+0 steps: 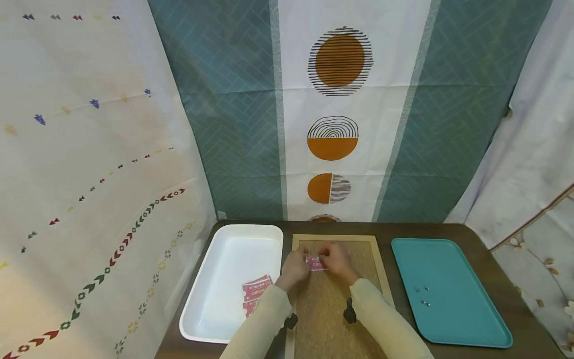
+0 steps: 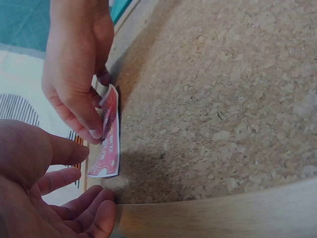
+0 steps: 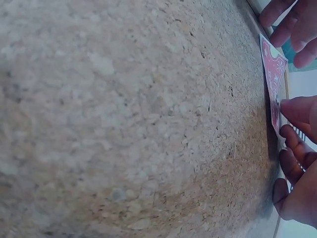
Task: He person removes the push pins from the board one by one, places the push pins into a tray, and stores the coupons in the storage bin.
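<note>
A small red-and-white paper coupon (image 1: 318, 264) lies near the far end of the framed cork board (image 1: 329, 306), one end curling up in the left wrist view. My right hand (image 1: 337, 260) is at the coupon's right part; its thumb and curled fingers pinch there, with a small dark spot at the thumb tip in the right wrist view. What else sits between those fingertips is hidden. My left hand (image 1: 296, 267) stays beside the coupon's left end, its fingers (image 2: 69, 178) loosely bent and apart from the paper, over the wooden frame (image 2: 218, 213).
To the left, a white tray (image 1: 215, 279) holds several similar red coupons (image 1: 256, 289). On the right, a teal tray (image 1: 462, 299) carries several small shiny pieces (image 1: 426, 303). All stand on a dark table (image 1: 385, 230), with patterned cloth (image 1: 242, 124) hanging behind and at the sides.
</note>
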The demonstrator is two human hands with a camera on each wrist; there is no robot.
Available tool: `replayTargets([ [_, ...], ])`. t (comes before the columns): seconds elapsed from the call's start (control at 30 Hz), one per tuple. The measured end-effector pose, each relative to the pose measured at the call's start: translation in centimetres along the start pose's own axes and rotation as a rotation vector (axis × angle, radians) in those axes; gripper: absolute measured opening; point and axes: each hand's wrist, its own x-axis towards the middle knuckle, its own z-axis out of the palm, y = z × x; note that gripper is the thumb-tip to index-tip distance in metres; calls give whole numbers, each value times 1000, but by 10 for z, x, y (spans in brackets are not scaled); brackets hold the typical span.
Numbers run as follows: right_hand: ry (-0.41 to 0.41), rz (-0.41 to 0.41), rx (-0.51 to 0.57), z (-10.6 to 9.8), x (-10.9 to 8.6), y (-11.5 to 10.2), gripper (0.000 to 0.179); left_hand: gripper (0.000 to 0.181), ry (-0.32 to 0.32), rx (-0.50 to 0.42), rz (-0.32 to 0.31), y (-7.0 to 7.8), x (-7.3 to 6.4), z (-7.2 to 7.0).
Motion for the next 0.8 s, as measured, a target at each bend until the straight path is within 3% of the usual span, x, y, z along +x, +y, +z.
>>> replayTargets([
  [0.43,25,-20,-88,6,7,-5,7,33,11,-61,28,-5,6,5],
  [0.7,-3,8,-64,7,7,-3,8,31,18,-85,80,-10,10,14],
  [0.8,-13,19,-51,9,9,-1,8,30,10,-92,72,-11,10,14],
])
